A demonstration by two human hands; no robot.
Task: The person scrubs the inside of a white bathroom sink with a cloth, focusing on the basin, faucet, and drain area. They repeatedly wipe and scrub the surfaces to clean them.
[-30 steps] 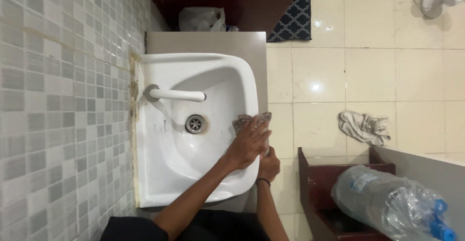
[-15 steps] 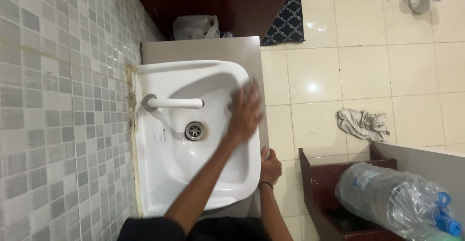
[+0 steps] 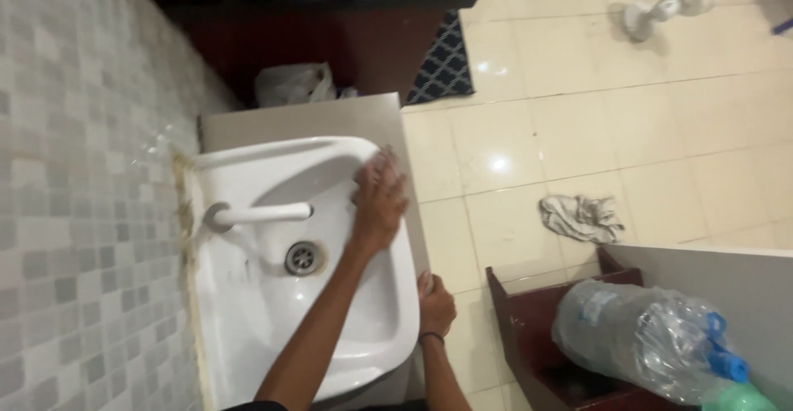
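Note:
My left hand point(image 3: 378, 204) lies flat on the far right inner wall of a white sink point(image 3: 248, 312), pressing a small greyish cloth point(image 3: 382, 160) whose edge shows past my fingertips. The white tap point(image 3: 264, 212) and the metal drain point(image 3: 303, 257) sit just left of that hand. My right hand point(image 3: 435, 304), with a dark band on its wrist, grips the sink's outer right rim nearer to me.
A grey mosaic-tiled wall point(image 3: 74, 213) runs along the left. A crumpled rag point(image 3: 581, 217) lies on the cream floor tiles. A large plastic water bottle point(image 3: 644, 341) rests on a dark red wooden stand point(image 3: 529, 337). Beyond the sink are a plastic bag point(image 3: 293, 85), a patterned mat point(image 3: 446, 64) and a fan point(image 3: 661, 2).
My left hand has slid with the cloth from the sink's near right rim up to its far right corner. My right hand has stayed on the rim. The view has shifted.

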